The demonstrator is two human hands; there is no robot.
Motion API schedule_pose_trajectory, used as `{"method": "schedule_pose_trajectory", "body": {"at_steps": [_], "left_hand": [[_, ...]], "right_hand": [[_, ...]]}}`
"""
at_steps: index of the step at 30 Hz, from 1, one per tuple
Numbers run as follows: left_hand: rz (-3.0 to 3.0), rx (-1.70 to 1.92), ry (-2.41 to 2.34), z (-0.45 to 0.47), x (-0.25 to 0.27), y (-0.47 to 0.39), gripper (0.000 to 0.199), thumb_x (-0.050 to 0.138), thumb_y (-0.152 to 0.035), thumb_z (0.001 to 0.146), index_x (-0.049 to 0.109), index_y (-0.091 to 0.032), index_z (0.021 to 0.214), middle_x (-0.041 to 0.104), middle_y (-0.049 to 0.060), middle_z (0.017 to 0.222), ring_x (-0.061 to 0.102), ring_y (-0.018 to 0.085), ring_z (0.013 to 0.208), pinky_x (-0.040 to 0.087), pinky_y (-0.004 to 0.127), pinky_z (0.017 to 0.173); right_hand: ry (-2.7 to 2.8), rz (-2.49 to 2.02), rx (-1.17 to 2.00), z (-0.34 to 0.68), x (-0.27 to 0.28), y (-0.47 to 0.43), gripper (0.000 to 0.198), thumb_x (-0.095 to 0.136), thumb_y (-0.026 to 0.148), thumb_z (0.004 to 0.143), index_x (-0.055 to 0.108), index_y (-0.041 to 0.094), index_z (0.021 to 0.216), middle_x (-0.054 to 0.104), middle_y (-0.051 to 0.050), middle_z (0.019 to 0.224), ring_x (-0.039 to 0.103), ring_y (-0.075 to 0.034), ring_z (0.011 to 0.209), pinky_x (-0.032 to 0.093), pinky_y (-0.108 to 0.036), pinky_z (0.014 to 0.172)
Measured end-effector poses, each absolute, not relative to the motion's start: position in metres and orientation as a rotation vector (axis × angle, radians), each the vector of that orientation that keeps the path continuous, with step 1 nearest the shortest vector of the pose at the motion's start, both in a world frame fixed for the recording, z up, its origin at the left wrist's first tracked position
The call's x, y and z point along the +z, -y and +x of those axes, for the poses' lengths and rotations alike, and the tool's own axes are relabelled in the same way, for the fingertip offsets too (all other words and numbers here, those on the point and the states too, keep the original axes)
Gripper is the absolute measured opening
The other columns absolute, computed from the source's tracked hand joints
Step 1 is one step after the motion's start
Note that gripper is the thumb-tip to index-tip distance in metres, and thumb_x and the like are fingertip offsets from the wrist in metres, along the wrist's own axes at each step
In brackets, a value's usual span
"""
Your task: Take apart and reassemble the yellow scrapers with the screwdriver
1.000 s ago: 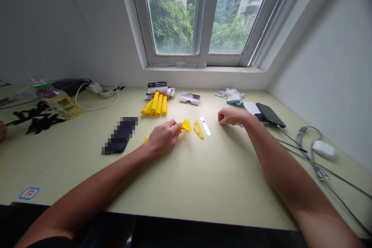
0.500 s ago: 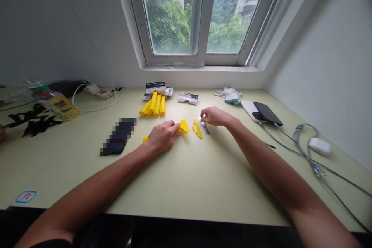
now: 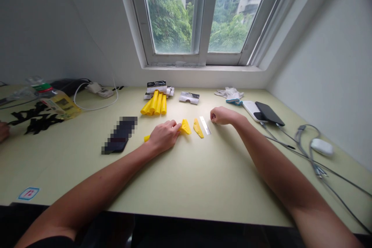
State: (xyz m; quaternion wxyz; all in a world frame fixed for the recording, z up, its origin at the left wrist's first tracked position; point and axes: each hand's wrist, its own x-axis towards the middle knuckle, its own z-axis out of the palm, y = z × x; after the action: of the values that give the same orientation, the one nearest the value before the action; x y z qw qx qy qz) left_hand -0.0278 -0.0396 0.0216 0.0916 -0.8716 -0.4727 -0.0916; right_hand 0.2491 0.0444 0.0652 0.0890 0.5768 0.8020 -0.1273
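Observation:
My left hand [image 3: 165, 136] is closed around the handle of a yellow plastic scraper [image 3: 186, 127]. Its wide head sticks out past my fingertips to the right, and the handle's end shows left of my wrist. Just right of the head, a flat yellow plastic plate [image 3: 198, 128] with small holes lies on the table. Beside that plate is a thin, straight metal blade [image 3: 205, 125]. My right hand [image 3: 222, 116] rests right of the blade, apart from it, with thumb and fingers pinched together. Whatever those fingertips may hold is too small to make out.
Several yellow handles [image 3: 157, 104] lie at the back beside card packaging [image 3: 189, 97]. A dark phone [image 3: 119, 135] sits left of my left hand. To the right are gloves [image 3: 231, 95], a power bank [image 3: 252, 111], cables [image 3: 302, 151] and a white case [image 3: 322, 146]. Another person's hand [image 3: 3, 131] shows far left.
My right hand has moved right, off the metal blade, which now lies uncovered on the table. The left hand keeps its hold on the scraper.

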Motion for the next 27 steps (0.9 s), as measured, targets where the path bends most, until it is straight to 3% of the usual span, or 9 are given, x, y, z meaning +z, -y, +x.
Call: {"method": "schedule_pose_trajectory", "body": {"at_steps": [9, 17, 19, 24, 27], "left_hand": [[-2.598, -0.282, 1.419, -0.028, 0.02, 0.039, 0.027, 0.048, -0.029, 0.094, 0.059, -0.023, 0.118, 0.063, 0.007, 0.102, 0.062, 0.02, 0.088, 0.049, 0.029, 0.072], [-2.598, -0.272, 1.402, -0.028, 0.02, 0.039, 0.029, 0.048, -0.029, 0.094, 0.059, -0.023, 0.119, 0.064, 0.007, 0.103, 0.062, 0.021, 0.088, 0.05, 0.03, 0.071], [-2.593, -0.266, 1.398, -0.028, 0.021, 0.04, 0.029, 0.048, -0.029, 0.093, 0.059, -0.023, 0.12, 0.064, 0.007, 0.103, 0.062, 0.021, 0.089, 0.05, 0.03, 0.071], [-2.589, -0.258, 1.42, -0.027, 0.021, 0.04, 0.029, 0.048, -0.029, 0.094, 0.059, -0.023, 0.12, 0.064, 0.008, 0.104, 0.062, 0.021, 0.092, 0.05, 0.03, 0.074], [-2.592, -0.269, 1.422, -0.028, 0.021, 0.04, 0.029, 0.048, -0.03, 0.094, 0.059, -0.023, 0.12, 0.064, 0.008, 0.103, 0.062, 0.021, 0.092, 0.05, 0.03, 0.074]], "right_hand": [[-2.336, 1.723, -0.497, 0.269, 0.062, -0.052, 0.022, 0.061, 0.019, 0.07, 0.072, 0.019, 0.088, 0.072, -0.006, 0.084, 0.064, -0.018, 0.071, 0.043, -0.026, 0.058], [-2.548, 1.633, -0.441, 0.238, 0.08, -0.029, 0.026, 0.059, 0.031, 0.079, 0.069, 0.021, 0.101, 0.07, -0.008, 0.101, 0.064, -0.02, 0.084, 0.045, -0.027, 0.068], [-2.609, 1.529, -0.462, 0.225, 0.078, -0.022, 0.038, 0.066, 0.038, 0.075, 0.067, 0.023, 0.11, 0.068, -0.007, 0.108, 0.063, -0.022, 0.094, 0.046, -0.028, 0.076], [-2.708, 1.29, -0.583, 0.21, 0.063, -0.016, 0.092, 0.08, 0.045, 0.058, 0.047, 0.023, 0.141, 0.049, -0.012, 0.14, 0.054, -0.03, 0.118, 0.045, -0.033, 0.094], [-2.696, 1.265, -0.611, 0.212, 0.058, -0.019, 0.097, 0.08, 0.045, 0.057, 0.043, 0.023, 0.144, 0.046, -0.011, 0.144, 0.051, -0.031, 0.124, 0.041, -0.035, 0.101]]}}
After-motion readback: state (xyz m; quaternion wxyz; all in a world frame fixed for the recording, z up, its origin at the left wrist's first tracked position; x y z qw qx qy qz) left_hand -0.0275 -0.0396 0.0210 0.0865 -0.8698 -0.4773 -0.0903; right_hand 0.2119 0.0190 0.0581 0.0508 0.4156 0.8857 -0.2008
